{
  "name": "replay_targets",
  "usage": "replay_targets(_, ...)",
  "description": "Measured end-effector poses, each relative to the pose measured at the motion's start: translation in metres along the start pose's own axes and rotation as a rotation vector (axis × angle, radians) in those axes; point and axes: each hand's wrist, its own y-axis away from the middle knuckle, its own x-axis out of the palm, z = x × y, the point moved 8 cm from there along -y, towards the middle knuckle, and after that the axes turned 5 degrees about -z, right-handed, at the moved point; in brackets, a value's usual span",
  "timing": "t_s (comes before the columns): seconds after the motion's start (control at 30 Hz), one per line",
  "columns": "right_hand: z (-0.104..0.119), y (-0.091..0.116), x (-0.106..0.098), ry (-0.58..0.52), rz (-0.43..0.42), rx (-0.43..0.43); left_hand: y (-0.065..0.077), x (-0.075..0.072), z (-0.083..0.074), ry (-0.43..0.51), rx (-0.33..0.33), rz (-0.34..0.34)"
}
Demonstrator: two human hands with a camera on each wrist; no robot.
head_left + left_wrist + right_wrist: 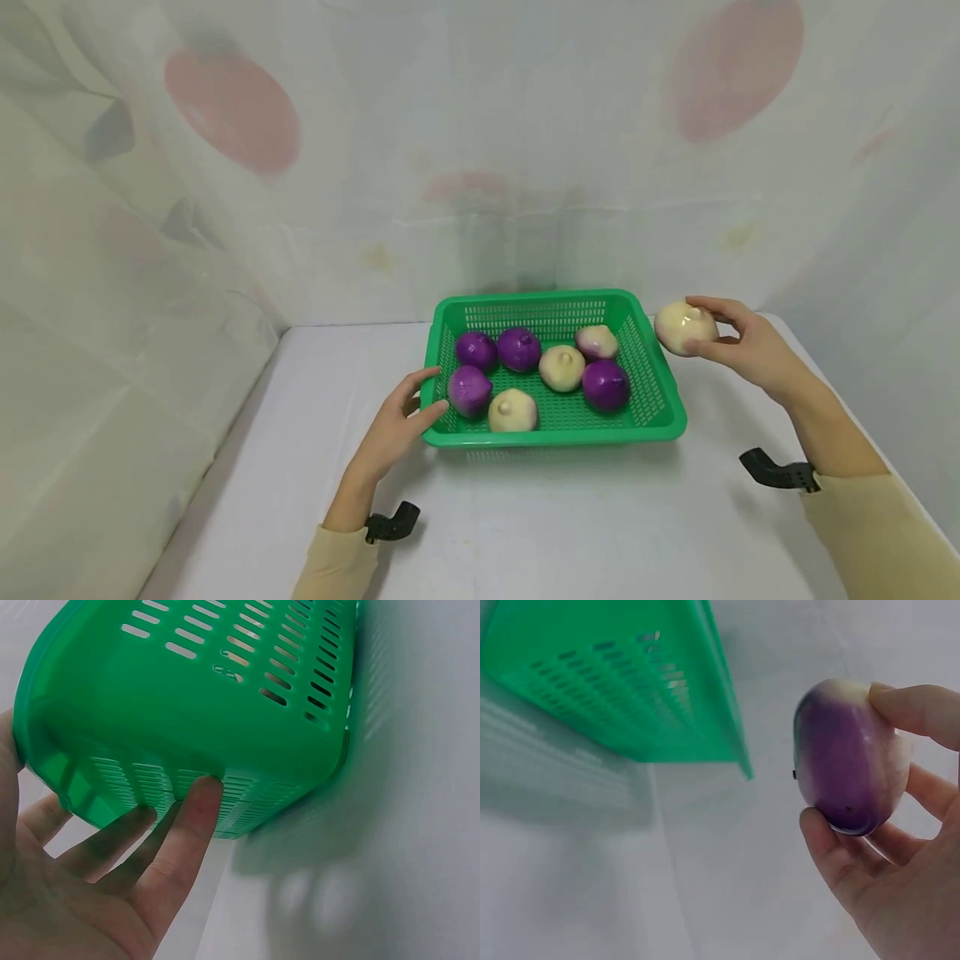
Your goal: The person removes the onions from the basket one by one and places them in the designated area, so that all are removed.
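A green plastic basket (558, 437) holds several turnips, some showing purple (606, 386) and some mostly cream-white (562, 368). At its left end, my left hand (397, 425) grips the rim, thumb over the edge. The left wrist view shows the fingers (184, 847) against the slotted outer wall (180, 735). Just outside the basket's right rim, my right hand (750, 342) holds another turnip (686, 328) between thumb and fingers. In the right wrist view this turnip (847, 757) is white on one part and purple on another, apart from the basket (630, 697).
The basket is over a white-covered table (555, 525), near its back edge. A pale sheet with faded red shapes (232, 108) hangs behind, and pale sheeting (112, 333) also stands along the left. Black wrist mounts (393, 522) sit at both sleeves.
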Motion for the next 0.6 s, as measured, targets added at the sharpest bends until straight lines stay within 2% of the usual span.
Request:
replay_targets(0.33,-0.047,-0.01,-0.003,0.015,-0.039,0.132,0.004,-0.001,0.002,-0.002,-0.009,0.003)
replay_targets(0.6,-0.083,-0.02,0.004,-0.03,-0.111,0.18,0.001,0.0,0.0,-0.007,-0.002,-0.002)
